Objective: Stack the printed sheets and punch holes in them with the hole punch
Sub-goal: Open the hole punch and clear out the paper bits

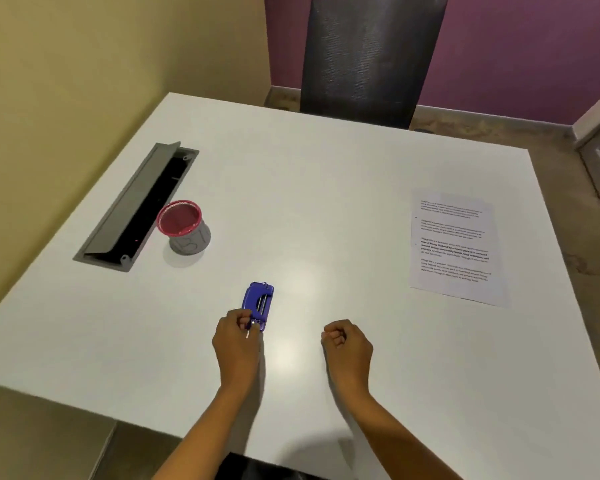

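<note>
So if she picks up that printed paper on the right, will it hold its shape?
Probably not. The printed sheets look thin and lie flat on the table, so they would likely droop from one edge. On that smooth, glossy top they would probably slide easily when pushed.

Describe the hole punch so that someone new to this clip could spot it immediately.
On the white table, look at the near middle, just ahead of the left hand, whose fingers touch its near end. The hole punch is small and glossy blue-purple, the only blue thing there, unlike the pink-rimmed grey cup or the printed sheets.
</note>
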